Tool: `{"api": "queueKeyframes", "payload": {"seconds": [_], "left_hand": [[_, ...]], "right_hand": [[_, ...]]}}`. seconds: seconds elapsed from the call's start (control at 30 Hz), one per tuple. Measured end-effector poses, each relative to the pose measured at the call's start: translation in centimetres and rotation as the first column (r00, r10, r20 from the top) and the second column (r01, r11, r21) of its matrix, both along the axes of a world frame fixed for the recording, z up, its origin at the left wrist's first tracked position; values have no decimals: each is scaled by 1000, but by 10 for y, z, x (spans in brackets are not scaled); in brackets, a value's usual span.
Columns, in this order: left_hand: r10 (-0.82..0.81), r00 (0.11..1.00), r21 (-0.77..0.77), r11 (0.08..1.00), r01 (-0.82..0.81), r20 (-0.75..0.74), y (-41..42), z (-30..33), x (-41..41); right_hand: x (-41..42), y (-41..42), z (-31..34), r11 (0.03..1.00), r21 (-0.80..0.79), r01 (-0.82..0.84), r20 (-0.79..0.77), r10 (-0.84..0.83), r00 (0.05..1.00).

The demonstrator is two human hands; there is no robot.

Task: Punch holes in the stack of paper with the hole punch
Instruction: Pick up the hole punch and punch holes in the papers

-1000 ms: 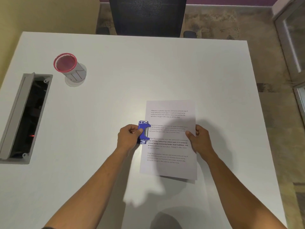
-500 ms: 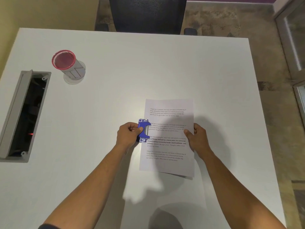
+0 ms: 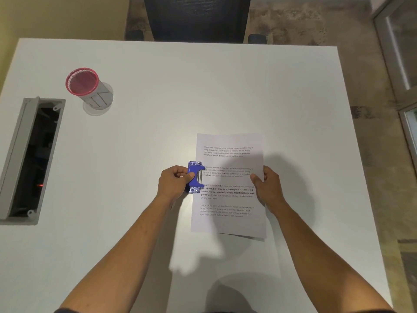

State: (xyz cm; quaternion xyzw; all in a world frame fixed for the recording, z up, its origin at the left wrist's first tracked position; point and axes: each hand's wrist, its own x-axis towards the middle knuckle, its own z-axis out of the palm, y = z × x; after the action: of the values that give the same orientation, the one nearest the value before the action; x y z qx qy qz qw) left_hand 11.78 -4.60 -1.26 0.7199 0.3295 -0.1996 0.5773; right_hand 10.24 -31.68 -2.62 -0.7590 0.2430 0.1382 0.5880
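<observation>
1. While the left hand (image 3: 174, 181) grips the blue hole punch (image 3: 195, 177), its thumb on the lever, the punch sits at the left edge of the stack of paper (image 3: 229, 184), between the two hands.
2. The right hand (image 3: 267, 185) pinches the stack's right edge — the near corner looks lifted off the surface (image 3: 203, 91).
3. Likely risk: sheets not pushed fully into the slot, so holes land too near the edge.
4. A loose right-hand pinch could let the sheets fan — misaligned holes.
</observation>
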Motion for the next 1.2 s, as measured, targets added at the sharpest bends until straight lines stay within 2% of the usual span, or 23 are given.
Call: {"api": "queueKeyframes", "payload": {"seconds": [0.27, 0.77, 1.2], "left_hand": [[-39, 999, 36, 999, 39, 2, 2, -1, -1], [-46, 991, 29, 998, 50, -124, 14, -7, 9], [-56, 994, 162, 984, 71, -96, 8, -8, 8]], "right_hand": [[2, 1, 3, 1000, -6, 4, -12, -4, 1000], [5, 3, 3, 1000, -18, -7, -21, 6, 1000], [5, 2, 3, 999, -45, -20, -38, 19, 999]]}}
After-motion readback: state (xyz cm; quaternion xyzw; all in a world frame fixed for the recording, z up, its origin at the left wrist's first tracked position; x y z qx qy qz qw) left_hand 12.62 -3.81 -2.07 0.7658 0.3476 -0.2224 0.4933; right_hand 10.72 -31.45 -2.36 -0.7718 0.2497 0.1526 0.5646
